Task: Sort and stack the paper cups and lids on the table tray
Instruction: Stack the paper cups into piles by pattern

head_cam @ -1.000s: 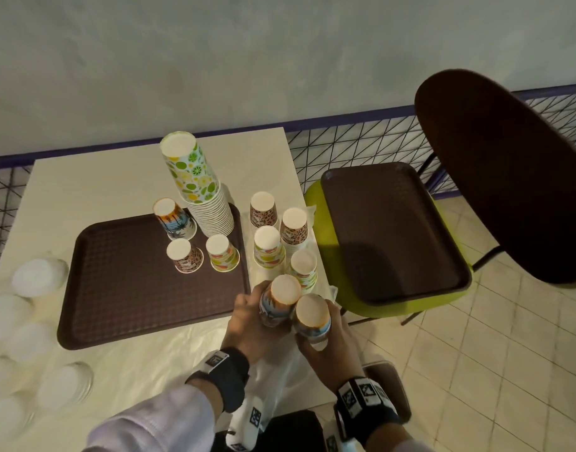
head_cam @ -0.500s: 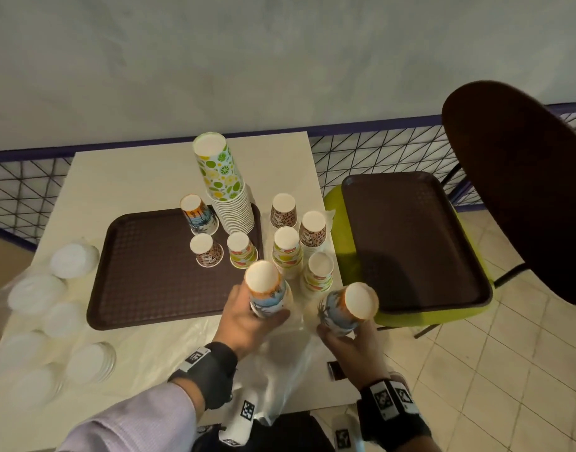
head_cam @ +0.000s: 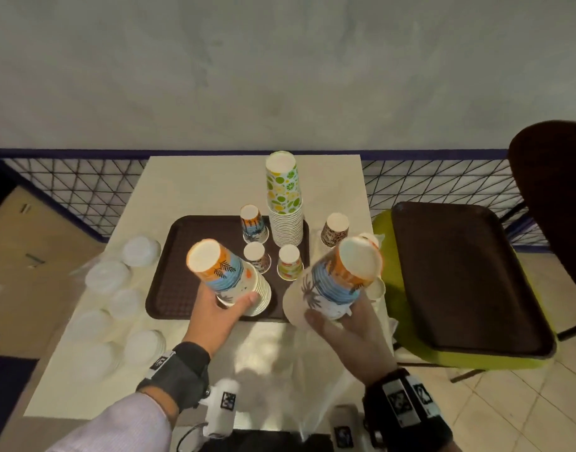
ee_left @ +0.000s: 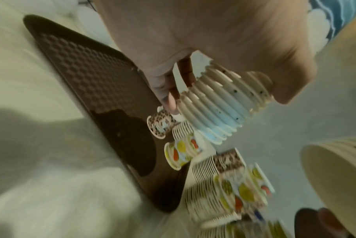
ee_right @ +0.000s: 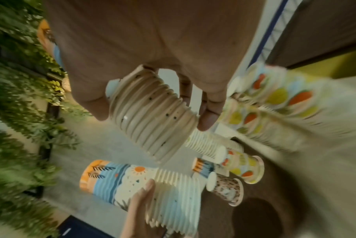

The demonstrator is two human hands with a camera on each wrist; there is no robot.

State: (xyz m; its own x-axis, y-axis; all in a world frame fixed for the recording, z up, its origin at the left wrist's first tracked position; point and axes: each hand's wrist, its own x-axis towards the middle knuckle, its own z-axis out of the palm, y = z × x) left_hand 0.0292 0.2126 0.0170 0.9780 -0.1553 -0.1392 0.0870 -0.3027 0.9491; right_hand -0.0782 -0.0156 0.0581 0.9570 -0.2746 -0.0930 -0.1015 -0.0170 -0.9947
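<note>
My left hand (head_cam: 228,305) grips a tilted stack of beach-print paper cups (head_cam: 226,275) over the front edge of the brown table tray (head_cam: 182,256). My right hand (head_cam: 335,318) grips a second beach-print stack (head_cam: 340,282) just right of the tray. The wrist views show the ribbed rims of each held stack (ee_left: 223,104) (ee_right: 152,116). On the tray stand a tall citrus-print stack (head_cam: 285,197), a beach cup (head_cam: 254,223), a leopard cup (head_cam: 259,257) and a fruit-print cup (head_cam: 290,262).
Another leopard cup (head_cam: 335,230) stands on the table right of the tray. White lids (head_cam: 117,288) lie in piles along the table's left side. A second brown tray (head_cam: 459,272) rests on a green chair at the right, beside a dark chair back (head_cam: 554,190).
Both hands have lifted their cup stacks and drawn them apart. The left stack has gone left over the tray's front; the right stack has tilted up on the right.
</note>
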